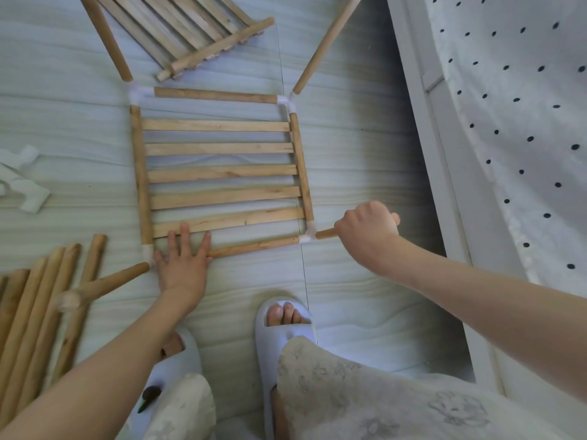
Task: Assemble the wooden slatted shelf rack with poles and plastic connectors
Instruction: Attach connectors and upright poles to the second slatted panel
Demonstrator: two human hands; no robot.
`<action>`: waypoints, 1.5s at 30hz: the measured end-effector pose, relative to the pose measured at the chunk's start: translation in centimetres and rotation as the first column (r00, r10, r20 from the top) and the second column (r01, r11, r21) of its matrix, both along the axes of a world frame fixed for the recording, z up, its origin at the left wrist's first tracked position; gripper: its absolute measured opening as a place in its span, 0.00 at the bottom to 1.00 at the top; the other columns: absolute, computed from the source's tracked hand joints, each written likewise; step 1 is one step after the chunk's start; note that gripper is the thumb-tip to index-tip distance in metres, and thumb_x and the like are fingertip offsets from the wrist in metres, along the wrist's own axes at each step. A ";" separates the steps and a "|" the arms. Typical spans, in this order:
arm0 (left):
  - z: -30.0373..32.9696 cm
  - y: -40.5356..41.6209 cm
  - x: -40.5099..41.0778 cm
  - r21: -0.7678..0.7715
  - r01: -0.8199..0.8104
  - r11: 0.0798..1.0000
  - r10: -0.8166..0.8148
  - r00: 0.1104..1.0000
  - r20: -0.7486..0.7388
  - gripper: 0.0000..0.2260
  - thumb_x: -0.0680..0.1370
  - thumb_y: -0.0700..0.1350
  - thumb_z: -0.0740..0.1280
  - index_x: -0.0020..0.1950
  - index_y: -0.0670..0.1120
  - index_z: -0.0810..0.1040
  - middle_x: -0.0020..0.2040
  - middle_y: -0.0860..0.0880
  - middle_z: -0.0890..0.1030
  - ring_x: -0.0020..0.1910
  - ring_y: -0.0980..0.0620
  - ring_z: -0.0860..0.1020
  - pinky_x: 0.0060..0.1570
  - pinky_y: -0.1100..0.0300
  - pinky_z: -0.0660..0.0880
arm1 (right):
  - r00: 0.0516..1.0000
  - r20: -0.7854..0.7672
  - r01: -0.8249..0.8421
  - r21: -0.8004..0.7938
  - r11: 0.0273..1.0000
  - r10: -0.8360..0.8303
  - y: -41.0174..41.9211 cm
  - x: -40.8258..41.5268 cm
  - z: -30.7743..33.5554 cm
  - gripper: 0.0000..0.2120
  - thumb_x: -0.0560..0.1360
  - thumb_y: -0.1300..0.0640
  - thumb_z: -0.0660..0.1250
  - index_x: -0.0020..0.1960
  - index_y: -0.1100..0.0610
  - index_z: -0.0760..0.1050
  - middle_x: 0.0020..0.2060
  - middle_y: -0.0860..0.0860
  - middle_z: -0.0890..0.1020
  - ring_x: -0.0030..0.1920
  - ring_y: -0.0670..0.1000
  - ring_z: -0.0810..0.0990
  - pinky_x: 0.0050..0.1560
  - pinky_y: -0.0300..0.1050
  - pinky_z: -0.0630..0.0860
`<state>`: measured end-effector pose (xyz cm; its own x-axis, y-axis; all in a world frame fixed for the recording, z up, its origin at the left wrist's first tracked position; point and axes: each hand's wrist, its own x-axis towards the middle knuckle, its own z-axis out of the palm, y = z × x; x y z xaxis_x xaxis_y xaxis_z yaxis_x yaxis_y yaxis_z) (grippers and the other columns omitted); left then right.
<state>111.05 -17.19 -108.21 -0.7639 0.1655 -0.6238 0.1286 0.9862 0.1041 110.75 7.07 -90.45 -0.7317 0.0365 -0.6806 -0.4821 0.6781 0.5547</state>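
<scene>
Right hand point(367, 230) grips a short pole point(327, 233), fingers curled round it, the pole's inner end seated in the white connector point(309, 234) at the near right corner of the shelf frame. Left hand point(182, 262) lies flat with fingers spread, pressing on the near rail point(254, 247) and the nearest slat point(228, 221), close to the near left connector point(147, 254).

That shelf point(219, 173) lies flat on the pale wood-grain floor point(349, 154): five slats between two side rails, a far rail point(216, 95) and the near rail, joined by white connectors at all four corners. A pole stands out from each corner: one point(106, 36) at far left, one point(327, 42) at far right, one point(104, 285) at near left, tilted toward the camera.

A second slatted panel point(178, 30) lies beyond the frame. Loose poles point(35, 312) are bundled at the left, and spare white connectors point(22, 182) lie further up the left edge. Both feet wear pale slippers point(279, 331). White furniture with a dotted cloth point(508, 122) stands at the right.
</scene>
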 end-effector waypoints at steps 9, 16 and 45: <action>0.3 -1.4 -0.5 0.068 0.045 0.997 -0.048 0.998 0.045 0.23 0.84 0.47 0.46 0.77 0.54 0.43 0.77 0.44 0.38 0.76 0.42 0.40 0.73 0.43 0.47 | 0.999 -0.032 0.007 0.034 0.999 -0.006 -0.8 -2.5 0.8 0.11 0.72 0.64 0.62 0.34 0.57 0.64 0.31 0.51 0.71 0.32 0.53 0.71 0.28 0.41 0.61; 3.2 -4.6 3.2 0.269 0.018 0.963 -0.033 0.998 0.054 0.23 0.83 0.43 0.51 0.78 0.48 0.50 0.77 0.44 0.53 0.76 0.46 0.53 0.71 0.55 0.56 | 0.992 -0.015 0.115 -0.294 0.949 -0.125 -2.6 -0.3 -2.0 0.09 0.80 0.53 0.58 0.56 0.54 0.74 0.54 0.52 0.77 0.58 0.54 0.72 0.59 0.50 0.64; 2.2 -19.3 -10.9 0.269 -0.353 0.896 0.427 0.851 -0.307 0.27 0.80 0.42 0.60 0.77 0.47 0.53 0.76 0.39 0.53 0.73 0.40 0.57 0.67 0.48 0.62 | 0.954 0.275 0.267 -0.612 0.745 -0.116 -16.7 -11.2 -15.3 0.31 0.81 0.45 0.53 0.77 0.47 0.40 0.76 0.50 0.39 0.76 0.57 0.42 0.72 0.63 0.51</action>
<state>100.15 -36.51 -105.97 -0.9514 -0.1025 -0.2904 -0.1977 0.9263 0.3208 99.58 -9.65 -105.77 -0.5974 -0.3355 -0.7284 -0.3537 0.9254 -0.1361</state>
